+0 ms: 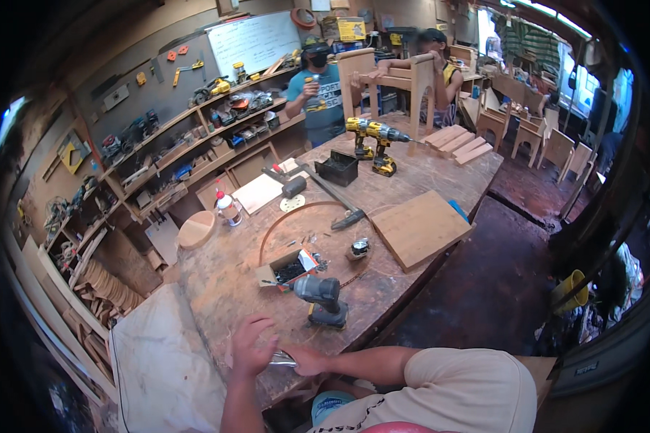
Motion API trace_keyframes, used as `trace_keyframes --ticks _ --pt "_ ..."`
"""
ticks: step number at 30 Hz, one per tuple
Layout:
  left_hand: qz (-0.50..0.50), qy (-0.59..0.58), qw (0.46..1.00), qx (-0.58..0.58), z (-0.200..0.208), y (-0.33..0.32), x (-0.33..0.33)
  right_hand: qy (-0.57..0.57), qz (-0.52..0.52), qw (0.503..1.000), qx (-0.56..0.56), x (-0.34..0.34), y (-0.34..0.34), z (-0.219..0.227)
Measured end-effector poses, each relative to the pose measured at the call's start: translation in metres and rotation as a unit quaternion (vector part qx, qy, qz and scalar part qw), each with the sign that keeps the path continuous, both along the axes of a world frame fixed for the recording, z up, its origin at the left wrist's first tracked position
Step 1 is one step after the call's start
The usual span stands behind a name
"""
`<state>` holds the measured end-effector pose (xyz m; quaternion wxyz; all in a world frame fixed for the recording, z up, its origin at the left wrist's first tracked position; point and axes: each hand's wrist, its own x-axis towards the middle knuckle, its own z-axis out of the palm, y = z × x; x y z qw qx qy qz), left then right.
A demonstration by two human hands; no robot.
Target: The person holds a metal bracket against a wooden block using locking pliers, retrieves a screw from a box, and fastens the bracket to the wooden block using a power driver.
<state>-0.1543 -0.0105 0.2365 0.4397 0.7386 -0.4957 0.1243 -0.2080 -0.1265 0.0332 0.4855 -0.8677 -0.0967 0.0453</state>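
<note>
My left hand (251, 348) is raised over the table's near edge, its fingers loosely bent and apart, with nothing visible in them. Close beside it, my right hand (308, 360) is closed on a small shiny silvery object (282, 359); its kind is too unclear to tell. A grey and black cordless drill (321, 297) stands on its battery just beyond my hands. Behind the drill, an open cardboard box (287, 270) holds dark screws, with some loose pieces scattered beside it. A small round container (357, 249) sits to the right of the box.
The worn wooden table (217, 289) carries a rubber mallet (293, 187), a hammer (348, 219), a black bin (337, 167), yellow drills (383, 151), a thick board (422, 229) and a glue bottle (228, 208). Two people stand at the far end beside a wooden chair frame (386, 76).
</note>
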Motion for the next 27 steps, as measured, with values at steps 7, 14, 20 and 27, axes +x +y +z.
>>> trace_keyframes --ticks 7,14,20,27 --pt "-0.682 0.269 0.678 0.054 0.08 -0.082 -0.092 -0.108 -0.021 0.994 0.004 0.01 0.013 -0.023" --pt "-0.741 0.247 0.624 -0.009 0.064 -0.096 -0.154 -0.05 -0.025 0.998 -0.005 -0.004 -0.001 -0.006" --pt "-0.558 0.408 0.648 -0.318 0.122 -0.108 -0.165 0.119 -0.07 0.986 0.093 0.004 -0.002 0.005" --pt "-0.628 0.369 0.601 -0.329 0.158 -0.106 -0.18 0.047 -0.052 0.997 0.03 0.014 -0.002 0.007"
